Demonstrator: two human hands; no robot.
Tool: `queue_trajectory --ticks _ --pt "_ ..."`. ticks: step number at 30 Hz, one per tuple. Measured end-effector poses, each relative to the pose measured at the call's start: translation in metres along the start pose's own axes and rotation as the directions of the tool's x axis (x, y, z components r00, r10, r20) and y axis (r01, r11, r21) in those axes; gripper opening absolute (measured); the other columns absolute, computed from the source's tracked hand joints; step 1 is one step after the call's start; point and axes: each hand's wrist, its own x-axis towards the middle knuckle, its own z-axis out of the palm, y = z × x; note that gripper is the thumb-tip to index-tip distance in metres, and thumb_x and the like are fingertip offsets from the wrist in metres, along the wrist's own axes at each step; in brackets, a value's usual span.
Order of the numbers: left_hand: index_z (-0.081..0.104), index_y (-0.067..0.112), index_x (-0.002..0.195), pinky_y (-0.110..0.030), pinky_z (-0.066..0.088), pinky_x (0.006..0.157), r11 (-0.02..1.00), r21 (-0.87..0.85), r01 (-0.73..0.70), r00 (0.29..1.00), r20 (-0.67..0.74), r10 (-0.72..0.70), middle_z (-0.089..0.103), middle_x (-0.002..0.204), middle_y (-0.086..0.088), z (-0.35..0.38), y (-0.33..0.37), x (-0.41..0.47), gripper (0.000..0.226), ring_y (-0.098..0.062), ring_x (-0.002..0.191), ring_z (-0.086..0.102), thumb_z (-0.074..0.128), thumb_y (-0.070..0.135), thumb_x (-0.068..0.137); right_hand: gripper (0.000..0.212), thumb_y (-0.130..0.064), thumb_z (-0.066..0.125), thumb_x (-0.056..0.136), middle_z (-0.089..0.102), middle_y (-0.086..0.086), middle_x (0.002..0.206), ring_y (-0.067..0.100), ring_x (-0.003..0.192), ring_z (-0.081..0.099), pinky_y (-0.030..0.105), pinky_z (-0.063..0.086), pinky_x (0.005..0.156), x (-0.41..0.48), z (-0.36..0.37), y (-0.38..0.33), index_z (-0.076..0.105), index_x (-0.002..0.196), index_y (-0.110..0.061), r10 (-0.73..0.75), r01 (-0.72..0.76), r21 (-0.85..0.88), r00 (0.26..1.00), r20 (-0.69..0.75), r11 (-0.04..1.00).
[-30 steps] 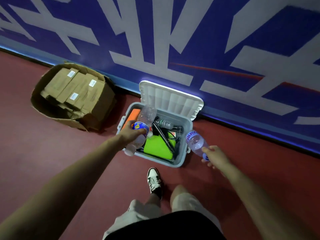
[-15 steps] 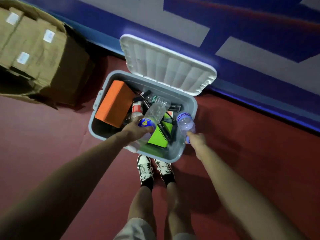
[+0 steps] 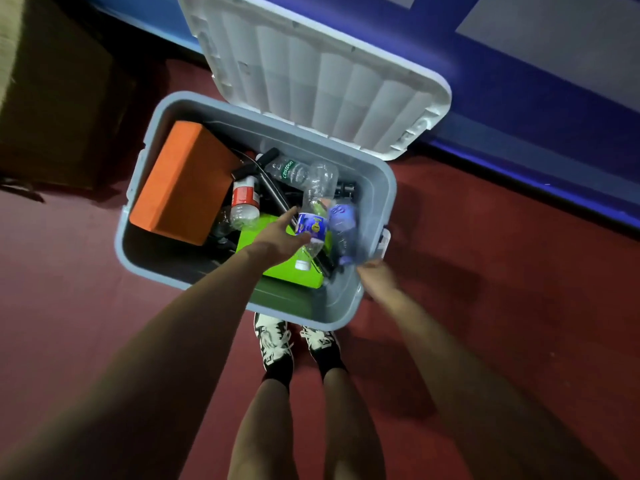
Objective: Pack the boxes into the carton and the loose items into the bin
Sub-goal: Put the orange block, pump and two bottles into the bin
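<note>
- Leftmost, a brown cardboard carton point(image 3: 38, 81) stands on the dark red floor point(image 3: 69, 289) in dim light. Its contents cannot be made out.
- A grey-blue plastic bin point(image 3: 377, 188) stands at the centre. Its white ribbed lid point(image 3: 311, 64) is hinged open towards the blue wall.
- At the left inside the bin, an orange rectangular block point(image 3: 183, 181) lies tilted. A clear bottle with a red label point(image 3: 244, 199) lies just beside it.
- The left hand point(image 3: 277, 237) extends over the near rim into the bin, with thumb and fingers straight and spread wide. The fingertips touch a clear plastic bottle with a blue-and-yellow label point(image 3: 311, 225). This bottle is inside the bin, above a flat lime-green item point(image 3: 277, 268).
- A clear bottle with a purple label point(image 3: 341, 226), blurred, is inside the bin near the right wall.
- The right hand point(image 3: 375, 271) is at the near-right rim, just below that bottle's lower end. Motion blur hides the fingers, so their state cannot be told.
</note>
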Motion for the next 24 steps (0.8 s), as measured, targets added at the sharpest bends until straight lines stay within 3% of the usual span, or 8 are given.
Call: queue_trajectory --ticks 3,6,9,13,18,24 --pt "0.048 0.018 0.137 -0.021 0.039 0.068 0.991 0.127 0.038 0.999 -0.010 -0.037 0.061 0.105 -0.012 -0.010 -0.004 -0.004 0.046 -0.020 0.082 0.051 0.055 0.024 0.092 0.033 -0.021 0.047 0.079 0.055 0.025 0.080 0.022 0.078 0.047 0.036 0.044 0.070 -0.022 0.005 0.017 0.065 0.090 0.005 -0.049 0.049 -0.062 0.999 -0.008 0.997" --pt "0.061 0.017 0.120 -0.023 0.036 0.062 0.978 0.208 0.028 0.999 -0.022 -0.024 0.060 0.090 -0.010 -0.021 0.002 -0.016 0.030 -0.022 0.074 0.050 0.053 0.024 0.091 0.022 -0.021 0.047 0.083 0.067 0.021 0.093 0.023 0.084 0.057 0.036 0.046 0.079 -0.050 -0.006 0.016 0.064 0.089 -0.010 -0.119 0.111 -0.135 0.991 -0.056 0.985" --pt "0.064 0.016 0.112 -0.024 0.036 0.064 0.962 0.274 0.001 0.998 -0.055 0.015 0.062 0.095 -0.013 -0.036 0.017 -0.037 0.024 -0.027 0.081 0.055 0.052 0.023 0.092 0.026 -0.018 0.050 0.090 0.066 0.014 0.116 0.031 0.109 0.061 0.033 0.047 0.087 -0.080 -0.027 -0.007 0.064 0.112 -0.016 -0.193 0.161 -0.343 0.979 -0.061 0.925" --pt "0.062 0.012 0.115 -0.026 0.043 0.088 0.952 0.303 -0.049 0.995 -0.073 0.074 0.063 0.117 -0.010 -0.059 0.040 -0.076 0.027 -0.027 0.109 0.058 0.048 0.024 0.095 0.026 -0.023 0.045 0.094 0.065 0.011 0.118 0.031 0.111 0.060 0.034 0.048 0.085 -0.121 -0.055 -0.041 0.059 0.115 -0.019 -0.313 0.246 -0.492 0.948 -0.057 0.835" --pt "0.062 0.009 0.112 -0.033 0.047 0.089 0.898 0.422 -0.126 0.982 -0.072 0.172 0.064 0.114 -0.017 -0.089 0.068 -0.143 0.026 -0.033 0.106 0.058 0.046 0.019 0.094 0.025 -0.022 0.042 0.095 0.066 0.012 0.114 0.033 0.106 0.061 0.035 0.049 0.082 -0.180 -0.093 -0.082 0.060 0.112 -0.016 -0.471 0.373 -0.548 0.881 -0.045 0.749" --pt "0.062 0.017 0.107 -0.034 0.048 0.087 0.867 0.480 -0.136 0.973 -0.101 0.209 0.065 0.111 -0.012 -0.121 0.077 -0.221 0.024 -0.032 0.103 0.059 0.045 0.023 0.091 0.022 -0.023 0.042 0.095 0.067 0.010 0.111 0.031 0.104 0.062 0.034 0.048 0.082 -0.243 -0.122 -0.117 0.060 0.107 -0.018 -0.560 0.450 -0.625 0.828 0.024 0.638"
